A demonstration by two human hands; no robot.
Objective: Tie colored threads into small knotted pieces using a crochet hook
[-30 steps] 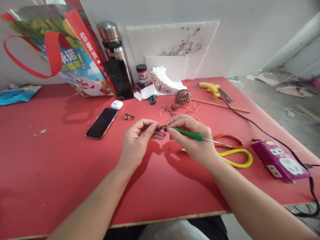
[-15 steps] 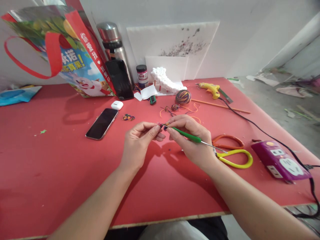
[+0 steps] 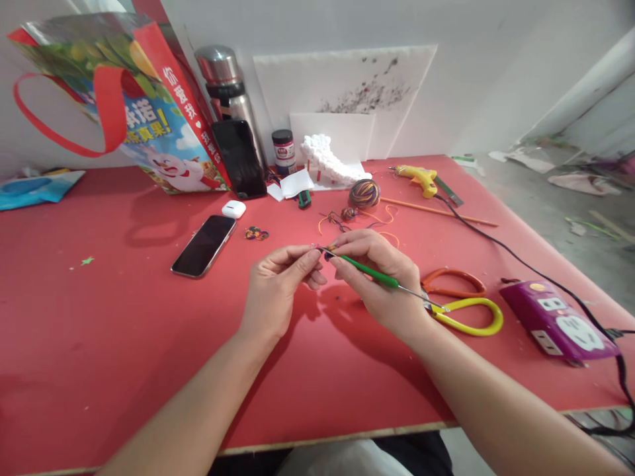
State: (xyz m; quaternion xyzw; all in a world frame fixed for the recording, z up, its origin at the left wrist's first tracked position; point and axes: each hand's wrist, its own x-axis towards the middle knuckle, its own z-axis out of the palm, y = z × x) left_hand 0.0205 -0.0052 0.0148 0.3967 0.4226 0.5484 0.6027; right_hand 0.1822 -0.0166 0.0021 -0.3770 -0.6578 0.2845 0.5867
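Note:
Over the middle of the red table, my right hand (image 3: 384, 274) is closed round a crochet hook (image 3: 372, 272) with a green grip and metal ends. My left hand (image 3: 278, 284) pinches a small piece of multicoloured crochet work (image 3: 328, 253), mostly hidden by the fingers. The hook's tip meets this piece between both hands. Behind them lie a ball of variegated yarn (image 3: 364, 193) and a small tangle of the same yarn (image 3: 348, 213), with loose orange strands. A small finished-looking knot of coloured yarn (image 3: 256, 233) rests to the left, beyond my left hand.
Scissors (image 3: 471, 316) with orange and yellow handles lie beside my right wrist. Further right sits a purple power strip (image 3: 558, 320) with a black cable. A phone (image 3: 204, 246), a white earbud case (image 3: 233, 209), a glue gun (image 3: 417, 178), a steel flask (image 3: 233, 99) and a gift bag (image 3: 149, 119) stand around.
The hands hold nearly the same pose. My left hand's lower fingers have curled slightly downward, and the whole view has shifted a little.

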